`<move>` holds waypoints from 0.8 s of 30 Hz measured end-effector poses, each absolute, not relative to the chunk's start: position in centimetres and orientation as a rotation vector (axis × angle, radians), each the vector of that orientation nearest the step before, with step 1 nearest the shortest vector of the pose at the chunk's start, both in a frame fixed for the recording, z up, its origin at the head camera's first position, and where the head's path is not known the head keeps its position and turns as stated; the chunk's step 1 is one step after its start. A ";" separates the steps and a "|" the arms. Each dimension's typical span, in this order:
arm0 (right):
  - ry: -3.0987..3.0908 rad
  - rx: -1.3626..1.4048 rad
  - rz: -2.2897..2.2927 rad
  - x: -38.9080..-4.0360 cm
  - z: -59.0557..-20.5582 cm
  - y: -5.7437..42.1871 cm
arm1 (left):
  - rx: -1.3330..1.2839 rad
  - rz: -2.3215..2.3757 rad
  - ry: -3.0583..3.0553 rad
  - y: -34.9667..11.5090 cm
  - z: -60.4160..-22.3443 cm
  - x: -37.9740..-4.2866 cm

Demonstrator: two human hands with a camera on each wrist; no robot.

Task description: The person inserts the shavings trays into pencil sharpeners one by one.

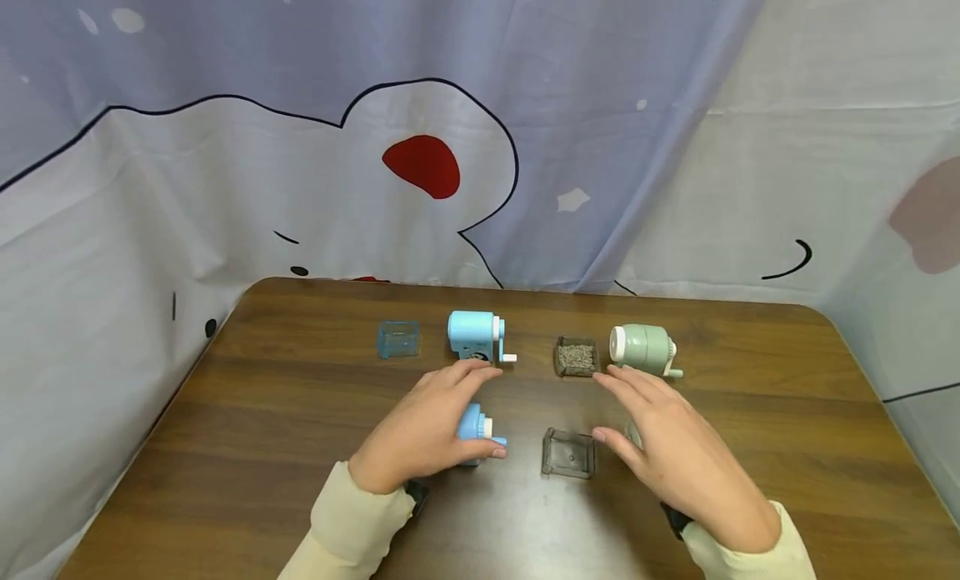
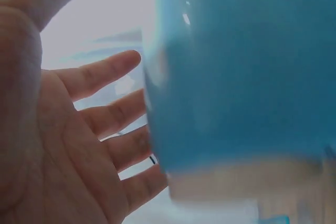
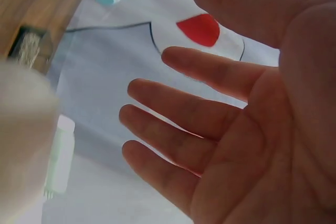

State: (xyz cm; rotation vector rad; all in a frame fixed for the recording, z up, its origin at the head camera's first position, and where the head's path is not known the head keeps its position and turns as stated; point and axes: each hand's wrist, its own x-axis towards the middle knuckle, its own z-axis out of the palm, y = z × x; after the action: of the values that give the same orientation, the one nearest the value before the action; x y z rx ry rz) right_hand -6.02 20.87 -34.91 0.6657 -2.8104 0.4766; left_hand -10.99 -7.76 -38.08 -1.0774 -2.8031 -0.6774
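Observation:
My left hand is spread around the outer side of a blue crank pencil sharpener; its fingers are extended and grip nothing. In the left wrist view the sharpener's blue body covers part of those fingers. My right hand hovers with straight, parted fingers, holding nothing. Mostly hidden beneath it is a pale object, a blurred cream shape in the right wrist view; its kind is unclear. Between the hands lies a clear grey shavings drawer.
Toward the back stand a light-blue crank sharpener and a green one. Beside them are a clear blue drawer and a grey drawer full of shavings. A printed curtain hangs behind the wooden table.

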 end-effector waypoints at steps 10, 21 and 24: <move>-2.885 0.599 0.490 -5.9 -35.0 23.1 | -1.131 -0.358 -2.710 -4.0 -37.2 -9.4; -2.934 0.544 0.476 -5.9 -35.3 24.4 | -1.122 -0.275 -2.745 0.4 -38.0 -8.1; -2.958 0.539 0.470 -5.9 -35.5 24.6 | -1.138 -0.235 -2.781 1.2 -38.7 -7.9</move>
State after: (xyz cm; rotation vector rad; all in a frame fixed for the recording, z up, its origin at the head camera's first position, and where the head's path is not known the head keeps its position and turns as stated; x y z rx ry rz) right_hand -5.87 24.59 -35.48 0.5385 -2.9580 0.4701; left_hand -7.85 1.25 -38.66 -1.1380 -2.7810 -0.2345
